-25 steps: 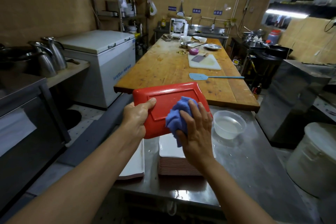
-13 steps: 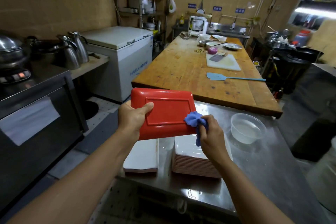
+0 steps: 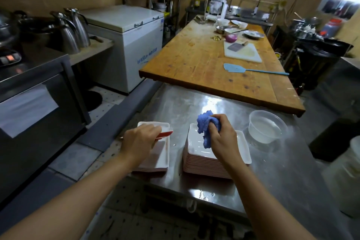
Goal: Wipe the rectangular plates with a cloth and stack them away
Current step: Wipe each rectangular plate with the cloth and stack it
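My left hand [image 3: 140, 141] grips a rectangular plate [image 3: 163, 135], red underneath and white inside, and holds it tilted just over the low left stack of plates [image 3: 157, 161] on the steel counter [image 3: 194, 103]. Most of that plate is hidden by the hand. My right hand [image 3: 224, 138] grips a crumpled blue cloth [image 3: 204, 126] above the taller right stack of plates [image 3: 206, 161], whose top plate shows its white face.
A clear plastic bowl of water [image 3: 266, 125] stands right of the tall stack. Beyond the counter lies a long wooden table [image 3: 194, 60] with a blue spatula [image 3: 237, 68], cutting board and bowls. A white chest freezer [image 3: 132, 45] and steel jugs [image 3: 72, 31] stand at left.
The red-backed plate has come down from chest height, turned over, onto the left stack. My right hand with the cloth left the plate and dropped over the right stack.
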